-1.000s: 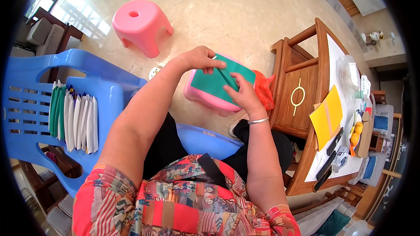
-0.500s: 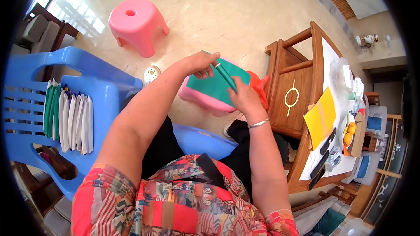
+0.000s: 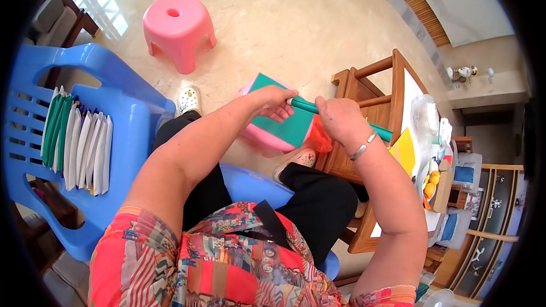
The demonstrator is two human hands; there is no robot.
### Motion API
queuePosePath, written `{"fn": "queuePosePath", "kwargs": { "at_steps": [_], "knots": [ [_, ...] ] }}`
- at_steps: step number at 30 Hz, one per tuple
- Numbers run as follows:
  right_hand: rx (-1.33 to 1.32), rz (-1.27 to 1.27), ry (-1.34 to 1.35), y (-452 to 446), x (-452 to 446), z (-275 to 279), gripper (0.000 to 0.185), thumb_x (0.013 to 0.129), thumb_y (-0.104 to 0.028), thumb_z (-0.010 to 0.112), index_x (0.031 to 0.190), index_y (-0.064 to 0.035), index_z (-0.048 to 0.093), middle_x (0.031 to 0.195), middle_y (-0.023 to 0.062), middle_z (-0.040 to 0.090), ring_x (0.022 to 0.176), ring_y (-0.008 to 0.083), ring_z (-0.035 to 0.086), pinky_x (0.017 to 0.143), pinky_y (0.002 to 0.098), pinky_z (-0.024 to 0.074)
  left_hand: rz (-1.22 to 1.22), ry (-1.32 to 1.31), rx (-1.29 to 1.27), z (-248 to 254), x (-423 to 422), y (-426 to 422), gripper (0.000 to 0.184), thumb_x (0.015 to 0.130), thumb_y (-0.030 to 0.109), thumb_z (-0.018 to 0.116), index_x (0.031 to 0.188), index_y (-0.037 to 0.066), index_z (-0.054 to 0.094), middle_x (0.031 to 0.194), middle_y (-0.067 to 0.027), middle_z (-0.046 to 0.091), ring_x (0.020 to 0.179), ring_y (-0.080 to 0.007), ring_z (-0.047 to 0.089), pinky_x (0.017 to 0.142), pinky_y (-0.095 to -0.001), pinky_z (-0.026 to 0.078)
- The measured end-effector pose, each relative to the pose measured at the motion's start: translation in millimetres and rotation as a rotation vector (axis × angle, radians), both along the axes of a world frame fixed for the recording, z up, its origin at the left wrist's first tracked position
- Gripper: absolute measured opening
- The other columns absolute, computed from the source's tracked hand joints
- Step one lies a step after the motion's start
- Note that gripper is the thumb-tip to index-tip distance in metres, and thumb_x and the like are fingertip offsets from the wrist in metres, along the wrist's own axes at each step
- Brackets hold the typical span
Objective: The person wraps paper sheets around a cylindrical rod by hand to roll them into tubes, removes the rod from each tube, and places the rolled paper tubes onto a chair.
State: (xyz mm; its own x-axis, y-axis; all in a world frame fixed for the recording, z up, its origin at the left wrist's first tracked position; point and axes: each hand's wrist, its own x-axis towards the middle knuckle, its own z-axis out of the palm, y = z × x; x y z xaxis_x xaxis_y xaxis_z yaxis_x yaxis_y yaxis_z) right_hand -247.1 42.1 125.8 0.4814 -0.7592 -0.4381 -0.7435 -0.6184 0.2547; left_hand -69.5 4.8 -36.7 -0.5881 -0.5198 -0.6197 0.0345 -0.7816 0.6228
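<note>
A slim green roll (image 3: 367, 127) with a whitish end stretches between my hands, slanting down to the right. My right hand (image 3: 343, 118), with a silver bangle at the wrist, is wrapped round its middle. At the whitish end, my left hand (image 3: 277, 104) has thumb and forefinger against the roll, the other fingers loosely curled. Under the hands a flat green sheet (image 3: 282, 125) lies on a pink stool (image 3: 259, 142). Something red and plastic-like (image 3: 322, 135) shows by the stool's right side.
Left, a blue plastic chair (image 3: 133, 116) bears a row of white and green packets (image 3: 85, 150). A pink stool (image 3: 181, 20) stands ahead on the floor. Right, a wooden table (image 3: 392, 88) carries a yellow sheet (image 3: 405, 150), oranges (image 3: 433, 179) and plastic packaging (image 3: 424, 111).
Both hands have shifted down in view, the right one also moving rightward. The green roll has swung nearer to level, and a longer stretch of it shows past my right hand.
</note>
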Motion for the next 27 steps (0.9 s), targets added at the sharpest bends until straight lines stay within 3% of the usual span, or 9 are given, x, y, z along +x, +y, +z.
{"fn": "queuePosePath", "kwargs": {
  "at_steps": [3, 11, 16, 24, 27],
  "knots": [
    [-0.009, 0.009, 0.028, 2, 1, 20, 0.014, 0.091, -0.009, 0.056, 0.103, -0.002, 0.055, 0.077, 0.0191, 0.068, 0.074, 0.0395, 0.07, 0.062, 0.0494, 0.0546, 0.037, 0.087, 0.023, 2, 3, 1, 0.041, 0.107, 0.045, 0.05, 0.098, 0.008, 0.064, 0.074, -0.0041, 0.064, 0.062, -0.0174, 0.062, 0.06, -0.0365, 0.055],
    [-0.072, -0.096, -0.056, 19, -39, 49, 0.014, 0.089, -0.007, 0.057, 0.103, -0.0059, 0.054, 0.08, 0.0191, 0.066, 0.078, 0.0419, 0.066, 0.067, 0.0522, 0.0525, 0.285, -0.107, 0.015, -12, 25, -14, 0.031, 0.102, 0.039, 0.058, 0.094, 0.009, 0.062, 0.072, -0.0003, 0.056, 0.06, -0.0138, 0.053, 0.058, -0.0347, 0.054],
    [-0.042, -0.277, -0.158, 37, -74, 49, 0.016, 0.091, -0.013, 0.055, 0.104, -0.0047, 0.058, 0.087, 0.0227, 0.069, 0.086, 0.0433, 0.068, 0.075, 0.0541, 0.0528, 0.32, -0.246, -0.001, -61, 46, -28, 0.029, 0.102, 0.035, 0.057, 0.093, 0.008, 0.061, 0.072, -0.0015, 0.055, 0.06, -0.0143, 0.052, 0.056, -0.0373, 0.052],
    [-0.049, -0.534, -0.599, 41, -83, -25, 0.034, 0.092, -0.019, 0.059, 0.124, -0.0088, 0.06, 0.098, 0.0236, 0.071, 0.094, 0.0451, 0.068, 0.083, 0.0518, 0.0542, 0.234, -0.547, -0.069, -105, 36, -15, 0.035, 0.104, 0.032, 0.052, 0.089, 0.002, 0.063, 0.069, -0.0065, 0.061, 0.052, -0.0178, 0.056, 0.046, -0.0379, 0.049],
    [-0.105, -0.549, -0.85, 37, -66, -74, 0.035, 0.092, -0.019, 0.061, 0.126, -0.0083, 0.06, 0.101, 0.0239, 0.07, 0.094, 0.0444, 0.068, 0.082, 0.0515, 0.0545, 0.186, -0.603, -0.111, -109, 34, -14, 0.033, 0.103, 0.031, 0.052, 0.099, 0.0, 0.064, 0.072, -0.0085, 0.064, 0.054, -0.0191, 0.06, 0.046, -0.0379, 0.049]
  ]
}}
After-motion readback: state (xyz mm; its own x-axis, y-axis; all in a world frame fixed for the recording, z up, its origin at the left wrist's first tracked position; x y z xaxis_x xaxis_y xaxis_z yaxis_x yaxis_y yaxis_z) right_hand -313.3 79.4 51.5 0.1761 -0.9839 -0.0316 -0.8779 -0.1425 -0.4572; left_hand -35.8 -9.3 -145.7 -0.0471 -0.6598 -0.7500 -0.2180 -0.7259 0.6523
